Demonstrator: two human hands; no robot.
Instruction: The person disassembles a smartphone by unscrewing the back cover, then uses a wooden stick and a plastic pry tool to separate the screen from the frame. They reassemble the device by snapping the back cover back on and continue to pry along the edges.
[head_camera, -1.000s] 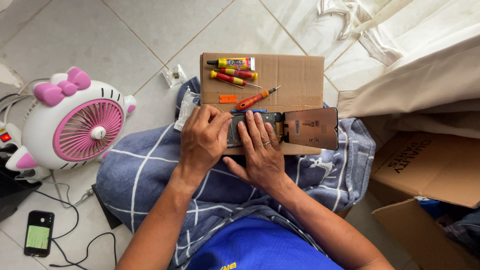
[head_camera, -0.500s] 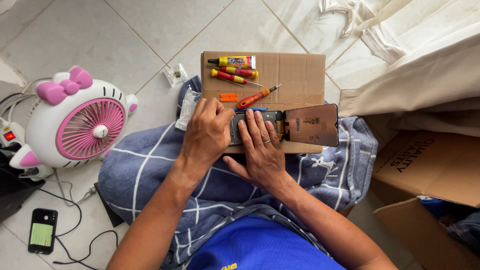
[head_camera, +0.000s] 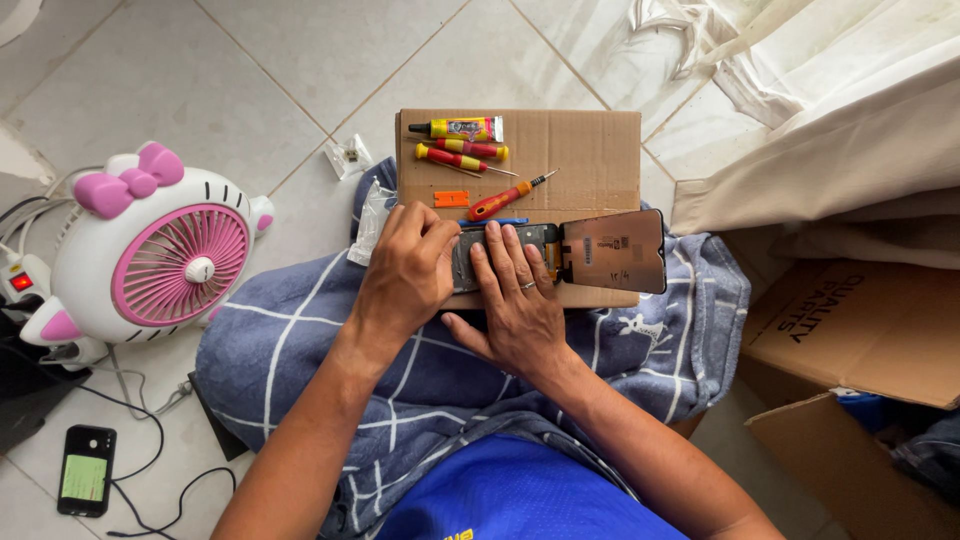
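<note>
An opened phone body lies on a flat cardboard sheet across my lap. Its dark screen panel is folded out to the right. My left hand is curled at the body's left end, fingertips pressing on it. Flat on top of the phone body rests my right hand, ring on one finger, holding it down. Above the hands lie a red-handled screwdriver, two more red and yellow screwdrivers, a yellow glue tube and a small orange pick.
A pink and white cat-shaped fan stands on the tile floor at left, with cables and a lit phone below it. Open cardboard boxes sit at right under pale curtains. A blue checked blanket covers my lap.
Both hands stay on the phone body; the left fingertips have shifted slightly along its left end. The screen panel remains folded out.
</note>
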